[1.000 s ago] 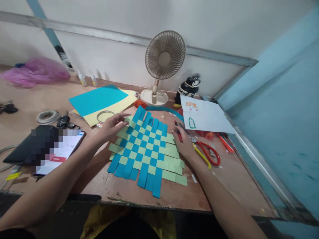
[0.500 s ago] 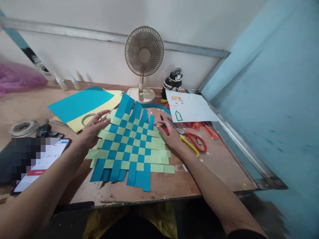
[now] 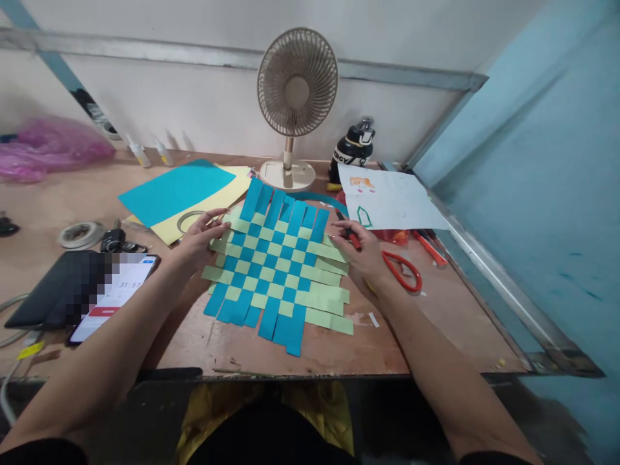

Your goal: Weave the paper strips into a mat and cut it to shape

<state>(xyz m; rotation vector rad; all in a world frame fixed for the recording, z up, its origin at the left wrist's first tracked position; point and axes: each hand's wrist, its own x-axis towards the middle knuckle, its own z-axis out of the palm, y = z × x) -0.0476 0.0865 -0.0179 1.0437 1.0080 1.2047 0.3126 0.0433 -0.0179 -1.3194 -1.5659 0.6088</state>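
Woven paper mat of teal and pale green strips lies flat in the middle of a wooden workbench, seen from the head camera. The left hand is open, fingers spread, with its fingertips resting on the mat's upper left edge. The right hand is curled, its fingers closed around a red-and-black pen, just beside the mat's right edge. Red-handled scissors lie partly under that hand. Left of the mat, a teal card overlaps a yellow card. Further left are a roll of tape and a phone showing 31:57. A white sheet with drawings lies beyond the right hand, and a desk fan stands behind the mat.
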